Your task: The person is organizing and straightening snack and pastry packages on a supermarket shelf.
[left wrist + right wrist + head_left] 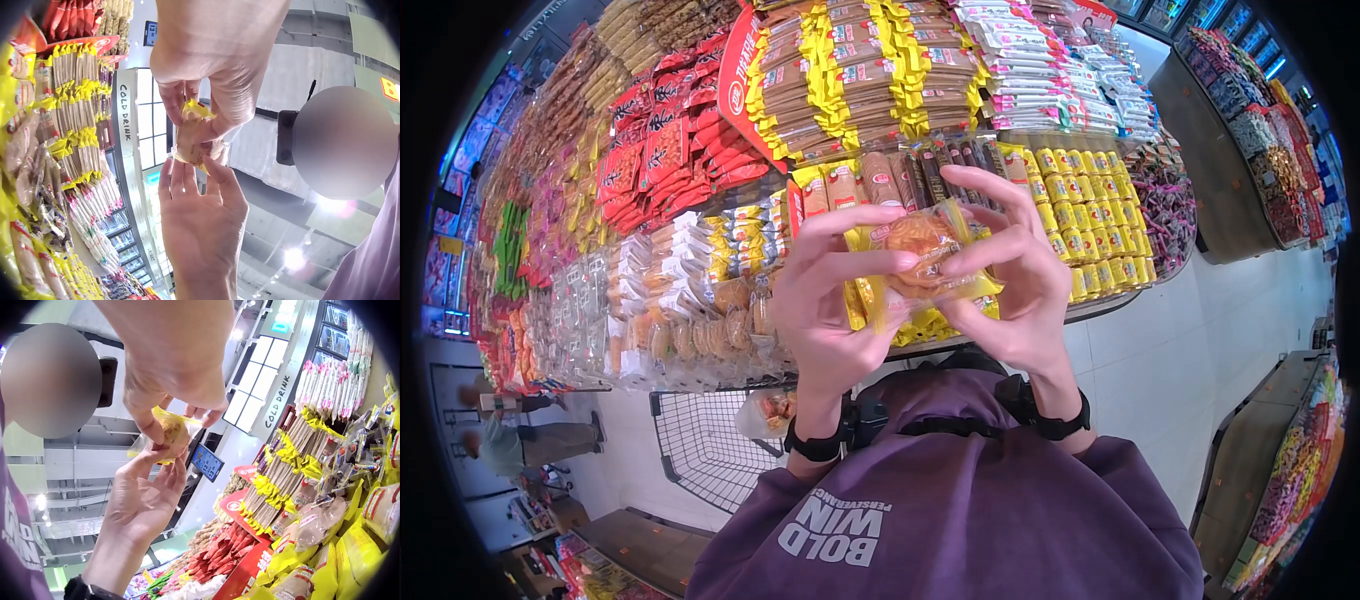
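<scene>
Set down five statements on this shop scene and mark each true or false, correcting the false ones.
1. The left grip and the right grip both hold the yellow-edged packet. True.
2. The person's sweatshirt is green. False: the sweatshirt is purple.
3. A wire shopping cart stands to the person's left. True.
4. In the head view, the red packets lie right of the small yellow packs. False: the red packets lie left of the small yellow packs.
5. Both wrists wear dark straps. True.
</scene>
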`<state>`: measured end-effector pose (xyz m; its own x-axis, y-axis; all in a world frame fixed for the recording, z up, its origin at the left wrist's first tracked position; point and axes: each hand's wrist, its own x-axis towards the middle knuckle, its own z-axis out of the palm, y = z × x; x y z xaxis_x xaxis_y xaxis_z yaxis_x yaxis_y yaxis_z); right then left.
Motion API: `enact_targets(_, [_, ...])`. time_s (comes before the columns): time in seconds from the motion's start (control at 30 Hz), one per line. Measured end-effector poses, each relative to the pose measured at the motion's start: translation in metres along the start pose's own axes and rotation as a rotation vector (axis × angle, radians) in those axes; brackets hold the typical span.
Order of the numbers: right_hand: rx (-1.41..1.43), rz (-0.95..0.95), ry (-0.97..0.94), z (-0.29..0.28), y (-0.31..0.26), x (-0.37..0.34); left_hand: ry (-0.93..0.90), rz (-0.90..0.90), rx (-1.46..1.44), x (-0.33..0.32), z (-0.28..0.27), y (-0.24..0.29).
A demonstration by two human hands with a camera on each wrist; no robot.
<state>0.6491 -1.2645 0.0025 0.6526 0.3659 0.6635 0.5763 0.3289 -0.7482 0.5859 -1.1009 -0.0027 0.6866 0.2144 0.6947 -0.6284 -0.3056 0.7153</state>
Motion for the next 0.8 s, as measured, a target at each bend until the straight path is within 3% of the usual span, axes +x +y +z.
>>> enact_targets(0.1, [0.167,0.029,-0.055,-0.004,0.002,0.000,-0.001,0.004,0.032,0.000,-0.003,-0.001])
enact_targets(0.3, [0.309,0.413,0.103,0.003,-0.004,0.000,-0.038,0.070,0.018,0.002,-0.001,-0.002])
enact_targets(0.4, [0.393,0.527,0.083,0.002,-0.006,0.001,-0.067,0.135,0.076,0.003,0.002,-0.006])
enact_targets(0.5, [0.399,0.515,0.131,0.003,-0.002,-0.001,0.156,-0.129,0.046,-0.001,0.010,0.004])
enact_targets(0.6, [0.360,0.467,0.169,0.005,0.003,-0.002,0.249,-0.447,-0.340,-0.001,0.005,0.010])
enact_targets(0.8, [0.318,0.426,0.146,0.009,0.006,-0.006,0.065,-0.560,-0.271,-0.005,0.014,0.018])
